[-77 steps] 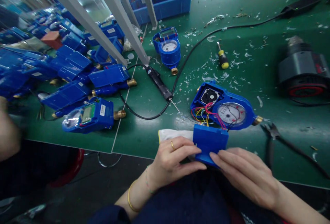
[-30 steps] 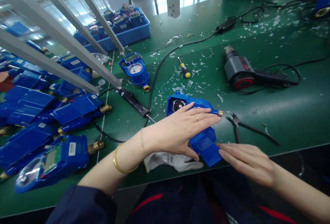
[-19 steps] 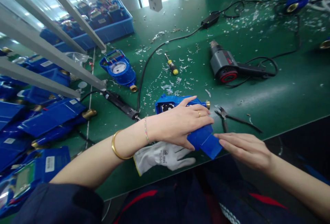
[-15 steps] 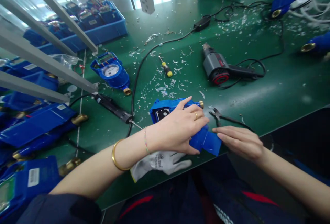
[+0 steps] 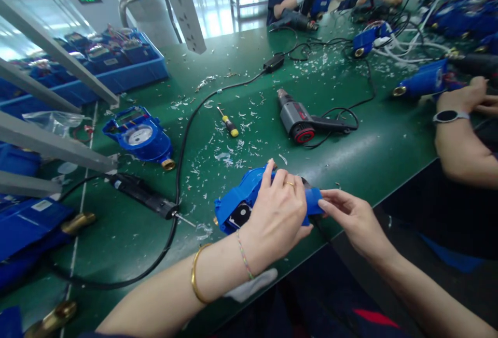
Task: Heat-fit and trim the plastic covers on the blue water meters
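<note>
A blue water meter (image 5: 243, 188) lies on the green bench in front of me, with a dark part showing in its open housing. My left hand (image 5: 278, 208) lies over the meter with its fingers wrapped round the body, hiding much of it. At the meter's right end, my right hand (image 5: 352, 219) pinches the edge of a blue flap (image 5: 313, 201) between thumb and fingers. How the flap joins the meter is hidden. Below my left wrist, part of a white glove (image 5: 254, 285) sticks out near the bench edge.
An electric screwdriver (image 5: 143, 196) and its cable lie left. Beyond are a yellow-black screwdriver (image 5: 228, 124), a heat gun (image 5: 298, 120) and plastic scraps. Another meter (image 5: 140, 136) sits by the metal frame (image 5: 66, 149). At right, a co-worker's hand (image 5: 462, 100) is at a blue meter (image 5: 422, 80).
The camera view has turned right. The meter has swung round under my left hand. My right hand, earlier stretched out beside the flap, now pinches it. The cutting pliers have become mostly hidden.
</note>
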A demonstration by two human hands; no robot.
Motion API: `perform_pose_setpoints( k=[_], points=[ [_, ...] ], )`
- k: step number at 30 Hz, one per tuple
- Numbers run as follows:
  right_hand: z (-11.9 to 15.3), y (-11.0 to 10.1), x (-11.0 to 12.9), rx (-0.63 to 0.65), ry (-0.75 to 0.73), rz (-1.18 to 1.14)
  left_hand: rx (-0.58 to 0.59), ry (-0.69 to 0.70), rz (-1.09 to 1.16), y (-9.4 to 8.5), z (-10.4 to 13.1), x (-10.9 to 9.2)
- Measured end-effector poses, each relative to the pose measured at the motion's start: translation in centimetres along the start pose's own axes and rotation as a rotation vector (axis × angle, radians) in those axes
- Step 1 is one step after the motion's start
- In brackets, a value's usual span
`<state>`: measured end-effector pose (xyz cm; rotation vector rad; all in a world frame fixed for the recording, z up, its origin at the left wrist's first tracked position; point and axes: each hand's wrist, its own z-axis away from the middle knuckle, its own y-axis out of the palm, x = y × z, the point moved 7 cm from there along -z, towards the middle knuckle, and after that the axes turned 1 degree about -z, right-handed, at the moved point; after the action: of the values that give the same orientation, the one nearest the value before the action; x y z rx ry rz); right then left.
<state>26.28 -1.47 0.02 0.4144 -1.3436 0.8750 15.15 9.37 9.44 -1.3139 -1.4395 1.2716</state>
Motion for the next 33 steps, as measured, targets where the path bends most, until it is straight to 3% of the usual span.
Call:
perform_pose_setpoints(
  k=[6, 11, 14, 17, 19, 21, 25, 27, 29, 33],
  points=[
    [-3.7, 2.0, -1.2, 0.118, -0.022, -0.015, -0.068, -0.095, 0.15, -0.3, 0.8, 1.8],
    [-5.3, 4.0, 0.5, 0.269, -0.159, 0.162, -0.191, -0.146, 0.181, -0.4, 1.5, 3.1],
    [-7.4, 1.7, 3.1, 0.253, -0.288, 0.385, -0.252, -0.139, 0.155, -0.4, 1.8, 3.2],
    [-11.6, -3.1, 6.2, 0.01, -0.389, 0.636, -0.272, -0.13, 0.155, -0.5, 1.8, 3.0],
    [-15.0, -5.1, 7.4, -0.092, -0.411, 0.793, -0.267, -0.123, 0.159, -0.4, 1.8, 2.6],
    [-18.2, -5.1, 7.6, -0.091, -0.421, 0.921, -0.258, -0.119, 0.161, -0.2, 1.8, 2.3],
    [-22.3, -2.6, 6.9, -0.027, -0.439, 1.063, -0.221, -0.108, 0.121, 0.4, 2.0, 1.5],
    [-22.7, -2.1, 7.0, -0.037, -0.462, 1.082, -0.216, -0.103, 0.086, 0.7, 2.1, 1.2],
    [-21.9, -2.9, 7.5, -0.082, -0.49, 1.069, -0.221, -0.108, 0.059, 0.8, 2.2, 1.1],
    [-16.7, -7.4, 8.4, -0.229, -0.533, 0.934, -0.228, -0.122, 0.025, 0.8, 2.2, 1.0]
  ],
)
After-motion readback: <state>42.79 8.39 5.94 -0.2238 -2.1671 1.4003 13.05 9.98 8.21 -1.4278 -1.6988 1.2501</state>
